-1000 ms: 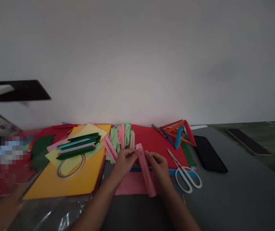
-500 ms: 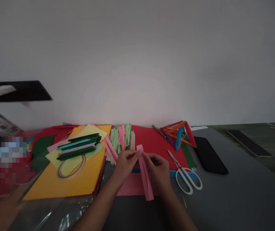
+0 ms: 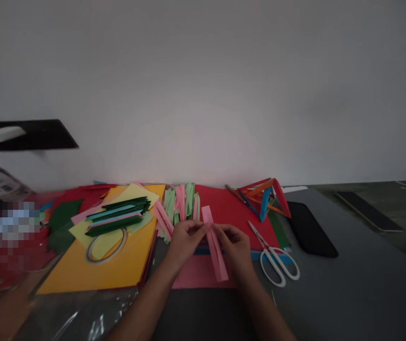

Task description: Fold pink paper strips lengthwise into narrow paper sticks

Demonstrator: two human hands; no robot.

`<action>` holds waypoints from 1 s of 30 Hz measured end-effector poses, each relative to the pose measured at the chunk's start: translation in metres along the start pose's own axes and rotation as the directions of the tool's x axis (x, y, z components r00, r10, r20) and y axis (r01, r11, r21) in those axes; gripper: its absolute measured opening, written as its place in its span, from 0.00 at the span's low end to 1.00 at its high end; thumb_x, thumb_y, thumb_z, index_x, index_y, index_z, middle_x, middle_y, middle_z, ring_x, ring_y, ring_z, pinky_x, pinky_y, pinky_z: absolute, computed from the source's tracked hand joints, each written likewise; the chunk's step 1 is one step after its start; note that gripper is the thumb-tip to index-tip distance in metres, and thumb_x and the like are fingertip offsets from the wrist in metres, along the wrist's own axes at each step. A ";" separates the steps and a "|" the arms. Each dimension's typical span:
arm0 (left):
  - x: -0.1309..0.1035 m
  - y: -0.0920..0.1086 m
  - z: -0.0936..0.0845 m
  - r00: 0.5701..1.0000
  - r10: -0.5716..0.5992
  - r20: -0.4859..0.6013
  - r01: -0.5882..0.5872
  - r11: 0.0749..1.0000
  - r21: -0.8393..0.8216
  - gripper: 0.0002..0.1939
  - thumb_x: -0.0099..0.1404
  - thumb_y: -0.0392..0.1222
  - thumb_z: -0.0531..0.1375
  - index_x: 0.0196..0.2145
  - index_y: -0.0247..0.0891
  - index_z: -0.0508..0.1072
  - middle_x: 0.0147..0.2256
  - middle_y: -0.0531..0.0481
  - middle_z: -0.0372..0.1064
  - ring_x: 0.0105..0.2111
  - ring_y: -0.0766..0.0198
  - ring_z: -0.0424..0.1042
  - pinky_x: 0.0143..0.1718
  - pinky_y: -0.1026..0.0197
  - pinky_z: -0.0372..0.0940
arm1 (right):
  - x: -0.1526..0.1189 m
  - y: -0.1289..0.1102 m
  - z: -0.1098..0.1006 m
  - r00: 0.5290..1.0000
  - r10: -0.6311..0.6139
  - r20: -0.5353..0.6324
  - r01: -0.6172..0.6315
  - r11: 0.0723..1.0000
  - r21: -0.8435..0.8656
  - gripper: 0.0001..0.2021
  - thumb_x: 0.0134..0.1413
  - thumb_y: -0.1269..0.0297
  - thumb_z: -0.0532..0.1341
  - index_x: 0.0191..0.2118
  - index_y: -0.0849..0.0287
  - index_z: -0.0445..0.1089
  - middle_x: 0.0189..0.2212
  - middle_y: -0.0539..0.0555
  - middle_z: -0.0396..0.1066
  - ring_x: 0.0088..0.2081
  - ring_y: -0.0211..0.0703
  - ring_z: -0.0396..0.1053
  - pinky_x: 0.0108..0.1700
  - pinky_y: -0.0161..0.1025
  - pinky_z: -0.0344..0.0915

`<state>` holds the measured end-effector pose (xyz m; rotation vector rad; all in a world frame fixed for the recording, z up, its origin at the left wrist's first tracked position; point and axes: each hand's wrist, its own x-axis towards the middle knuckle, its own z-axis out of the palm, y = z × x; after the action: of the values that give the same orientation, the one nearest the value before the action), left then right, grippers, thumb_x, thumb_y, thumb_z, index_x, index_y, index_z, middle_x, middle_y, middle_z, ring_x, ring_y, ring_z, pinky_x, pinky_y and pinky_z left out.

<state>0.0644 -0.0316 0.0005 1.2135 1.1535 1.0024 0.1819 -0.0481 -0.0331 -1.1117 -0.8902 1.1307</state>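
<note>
A folded pink paper strip [image 3: 215, 253] hangs between my hands, with its top end standing above the fingertips and its lower end slanting down to the right. My left hand [image 3: 188, 239] pinches its left edge near the upper part. On the other edge, the thumb and fingers of my right hand [image 3: 234, 240] are closed on the same strip. Beneath it lie a pink sheet [image 3: 192, 277] and a red sheet [image 3: 224, 203]. Green and pink strips [image 3: 179, 203] are piled just behind my left hand.
White-handled scissors [image 3: 274, 258] lie right of my right hand, near a black phone [image 3: 309, 229]. Folded colored strips [image 3: 265, 196] stand behind them. Yellow-orange sheets [image 3: 124, 270] at left carry dark green folded papers [image 3: 117, 215] and a tape roll [image 3: 91, 253].
The pink strip has moved up between my fingers, so more of it shows above them and its lower end sits higher. Both hands stay closed at nearly the same spot.
</note>
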 end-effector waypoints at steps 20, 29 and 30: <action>0.000 0.003 0.000 0.993 0.062 -0.104 -0.062 0.998 0.001 0.13 0.50 0.45 0.60 0.28 0.32 0.73 0.24 0.48 0.72 0.23 0.63 0.70 0.27 0.62 0.67 | 0.002 0.001 0.001 0.999 0.013 0.050 -0.016 0.998 0.054 0.10 0.38 0.58 0.62 0.22 0.62 0.70 0.20 0.50 0.70 0.25 0.37 0.66 0.28 0.33 0.62; -0.001 0.003 0.002 0.994 0.071 -0.080 -0.069 0.997 0.029 0.13 0.49 0.46 0.60 0.28 0.33 0.74 0.24 0.49 0.72 0.24 0.63 0.70 0.27 0.63 0.66 | -0.006 -0.007 0.004 0.994 -0.089 -0.066 0.079 0.987 -0.139 0.11 0.41 0.58 0.60 0.25 0.62 0.71 0.22 0.53 0.71 0.25 0.40 0.67 0.28 0.34 0.63; -0.001 0.002 0.003 0.997 0.057 -0.059 -0.056 0.998 0.020 0.13 0.48 0.46 0.60 0.28 0.33 0.74 0.24 0.48 0.72 0.24 0.63 0.70 0.27 0.63 0.66 | -0.006 -0.008 0.004 0.990 -0.113 -0.089 0.098 0.981 -0.166 0.11 0.41 0.57 0.60 0.25 0.62 0.71 0.22 0.53 0.72 0.26 0.40 0.67 0.29 0.34 0.63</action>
<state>0.0669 -0.0330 0.0024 1.2437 1.1824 1.0795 0.1787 -0.0537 -0.0242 -1.2271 -0.9650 0.9212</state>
